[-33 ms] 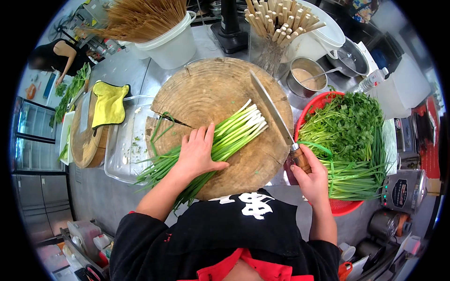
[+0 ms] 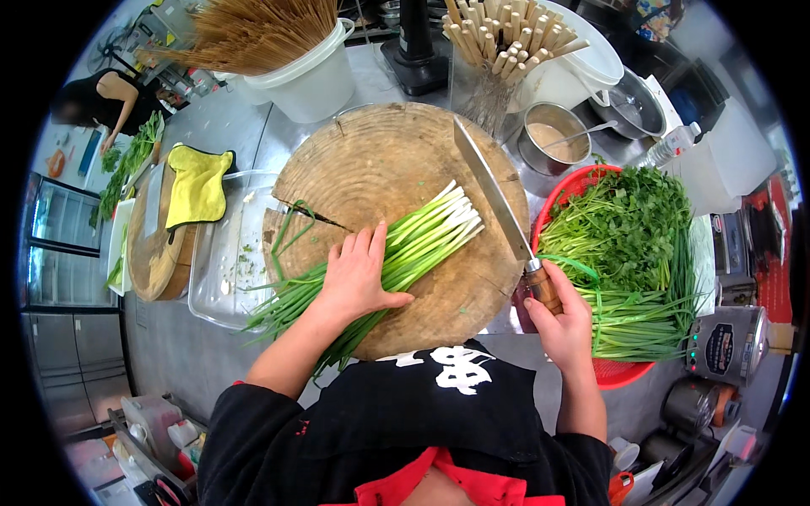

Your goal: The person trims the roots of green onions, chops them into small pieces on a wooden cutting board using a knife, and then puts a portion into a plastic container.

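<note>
Landmark: round wooden chopping block (image 2: 371,160). Green onions (image 2: 430,236) lie across its middle, white ends toward its right side, leaves over its near-left edge. Left hand (image 2: 359,274) rests on the bundle, fingers laid over the stalks, thumb stretched wide. Right hand (image 2: 561,319), off the block's right edge, has its fingers wrapped around the handle of the knife (image 2: 492,190); blade is over the block's right part, can't tell if touching. Red basket (image 2: 620,374) of greens sits right of the block. Risks: stalks could roll apart if the palm lifts; the outstretched thumb could get nicked if the blade swings left.
</note>
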Demonstrator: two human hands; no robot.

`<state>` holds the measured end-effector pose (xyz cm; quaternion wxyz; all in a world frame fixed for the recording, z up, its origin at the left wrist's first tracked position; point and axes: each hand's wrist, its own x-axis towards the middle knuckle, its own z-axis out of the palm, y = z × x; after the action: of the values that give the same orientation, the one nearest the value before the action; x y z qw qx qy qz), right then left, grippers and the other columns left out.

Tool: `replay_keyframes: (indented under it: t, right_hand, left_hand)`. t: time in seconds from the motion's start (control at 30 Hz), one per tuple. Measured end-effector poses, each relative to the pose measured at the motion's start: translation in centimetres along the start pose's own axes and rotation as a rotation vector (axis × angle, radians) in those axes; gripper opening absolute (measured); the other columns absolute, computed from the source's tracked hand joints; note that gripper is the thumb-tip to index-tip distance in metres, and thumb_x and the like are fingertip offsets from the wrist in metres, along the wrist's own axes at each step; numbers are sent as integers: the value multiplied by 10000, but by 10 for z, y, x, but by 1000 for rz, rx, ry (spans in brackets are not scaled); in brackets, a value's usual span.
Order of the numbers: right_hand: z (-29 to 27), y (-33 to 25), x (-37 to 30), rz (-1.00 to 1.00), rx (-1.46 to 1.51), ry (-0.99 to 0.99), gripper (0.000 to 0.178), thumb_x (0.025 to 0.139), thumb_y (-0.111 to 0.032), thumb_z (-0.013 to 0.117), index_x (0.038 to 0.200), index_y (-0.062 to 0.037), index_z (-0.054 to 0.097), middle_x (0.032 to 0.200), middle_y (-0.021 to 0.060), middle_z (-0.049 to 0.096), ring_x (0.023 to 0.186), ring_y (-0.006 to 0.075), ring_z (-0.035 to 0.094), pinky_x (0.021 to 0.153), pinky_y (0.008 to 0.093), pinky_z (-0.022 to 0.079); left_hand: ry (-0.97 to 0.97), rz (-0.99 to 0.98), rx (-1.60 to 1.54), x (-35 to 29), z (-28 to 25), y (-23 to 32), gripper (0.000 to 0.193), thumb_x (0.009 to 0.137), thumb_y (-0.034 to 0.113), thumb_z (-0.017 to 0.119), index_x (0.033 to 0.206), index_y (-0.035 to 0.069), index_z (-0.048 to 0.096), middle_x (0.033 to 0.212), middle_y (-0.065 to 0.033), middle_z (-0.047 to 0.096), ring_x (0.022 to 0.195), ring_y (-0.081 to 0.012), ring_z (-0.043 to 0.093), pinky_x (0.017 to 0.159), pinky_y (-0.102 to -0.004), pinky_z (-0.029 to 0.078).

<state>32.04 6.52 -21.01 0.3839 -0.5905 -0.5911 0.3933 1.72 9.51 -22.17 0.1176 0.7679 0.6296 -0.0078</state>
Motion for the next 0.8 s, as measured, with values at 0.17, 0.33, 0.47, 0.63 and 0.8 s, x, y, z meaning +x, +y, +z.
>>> replay_keyframes:
  t: [0.17,0.33,0.47,0.63,0.8]
  right_hand:
    - [7,-22,-22,-137,-19,-113,531,734,-37,719,1234,13,549,1027,178,649,899,265,650,807,327,497]
    - [25,-25,-30,-293,-119,-204,549,721,-51,734,1239,-30,558,839,143,621,703,266,625,634,326,493]
    - [34,-21,-34,-295,-148,-209,561,734,-62,725,1265,-59,543,783,128,590,636,267,603,578,335,482]
    - [32,-28,-39,-277,-199,-236,575,750,-69,706,1293,-63,515,803,134,585,653,289,609,583,356,488]
    - [29,-36,-42,-245,-335,-304,611,764,-104,694,1332,-84,471,845,146,587,697,323,613,605,389,502]
  left_hand:
    - [-3,-49,11,-2,11,4,999,603,456,804,1346,-28,344,1209,-183,489,1106,-335,489,888,-459,437]
    - [86,-29,26,-3,18,5,862,629,390,789,1280,-26,408,1083,-146,521,1023,-300,515,802,-431,454]
    - [107,-21,39,-3,18,6,854,622,389,793,1270,-26,423,1054,-133,525,999,-280,521,779,-419,456]
    - [77,-27,46,-4,16,8,836,658,394,773,1285,-25,413,1065,-141,523,1000,-297,518,787,-417,454]
    - [91,-9,80,-4,19,8,826,665,399,769,1281,-24,418,1059,-132,524,996,-295,517,776,-414,457]
